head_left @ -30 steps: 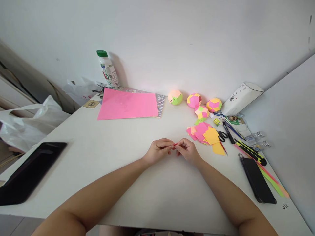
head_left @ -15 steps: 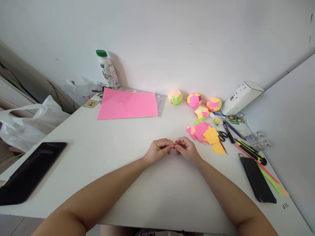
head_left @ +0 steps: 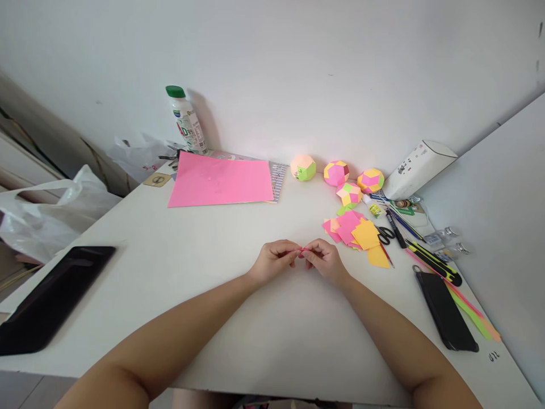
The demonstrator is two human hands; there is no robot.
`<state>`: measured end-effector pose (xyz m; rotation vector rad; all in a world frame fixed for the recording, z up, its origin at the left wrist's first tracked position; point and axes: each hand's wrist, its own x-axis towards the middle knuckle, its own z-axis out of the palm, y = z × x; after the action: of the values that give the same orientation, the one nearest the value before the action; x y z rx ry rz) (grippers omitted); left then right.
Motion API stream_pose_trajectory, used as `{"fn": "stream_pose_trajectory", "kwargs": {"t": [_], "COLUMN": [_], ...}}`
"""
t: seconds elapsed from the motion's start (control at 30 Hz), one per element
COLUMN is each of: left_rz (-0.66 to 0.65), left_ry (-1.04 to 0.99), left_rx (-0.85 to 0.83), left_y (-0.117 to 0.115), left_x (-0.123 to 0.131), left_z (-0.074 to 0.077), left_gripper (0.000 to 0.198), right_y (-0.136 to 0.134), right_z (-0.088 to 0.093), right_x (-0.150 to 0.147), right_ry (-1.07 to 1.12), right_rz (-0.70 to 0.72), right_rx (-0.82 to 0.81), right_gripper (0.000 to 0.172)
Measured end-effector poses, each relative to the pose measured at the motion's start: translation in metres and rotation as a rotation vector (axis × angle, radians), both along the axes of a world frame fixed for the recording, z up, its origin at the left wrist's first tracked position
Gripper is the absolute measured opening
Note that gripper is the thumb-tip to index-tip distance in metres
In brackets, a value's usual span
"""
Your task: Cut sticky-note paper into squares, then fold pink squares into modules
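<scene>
My left hand (head_left: 275, 260) and my right hand (head_left: 324, 259) meet at the middle of the white table (head_left: 204, 267), fingers curled. Between the fingertips of both hands is pinched a small pink piece of paper (head_left: 303, 250); only a sliver of it shows. Just to the right of my right hand lies a loose pile of pink, orange and yellow paper squares (head_left: 355, 232). Beyond that pile sit several folded paper balls (head_left: 349, 193) in pink, yellow and green, near the wall.
A large pink sheet (head_left: 221, 180) lies at the back left, with a green-capped bottle (head_left: 184, 120) behind it. Scissors (head_left: 386, 234), pens, a utility knife (head_left: 434, 263) and a black phone (head_left: 445, 311) crowd the right side. A black tablet (head_left: 51, 298) and plastic bags lie at the left edge.
</scene>
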<state>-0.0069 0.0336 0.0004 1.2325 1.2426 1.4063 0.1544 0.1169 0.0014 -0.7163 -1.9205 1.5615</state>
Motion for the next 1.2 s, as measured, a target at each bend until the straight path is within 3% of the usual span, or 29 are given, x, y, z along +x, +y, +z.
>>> {"fn": "stream_pose_trajectory", "kwargs": {"t": [1.2], "left_rz": [-0.012], "left_ry": [0.066], "left_rx": [-0.106], "left_y": [-0.0012], "left_x": [0.0015], "left_z": [0.0030], "left_gripper": [0.018], "right_y": [-0.0021], "right_z": [0.0046], "right_x": [-0.0008], "right_ry": [-0.048], "right_rz": [-0.015], "right_rx": [0.067], "right_gripper": [0.023]}}
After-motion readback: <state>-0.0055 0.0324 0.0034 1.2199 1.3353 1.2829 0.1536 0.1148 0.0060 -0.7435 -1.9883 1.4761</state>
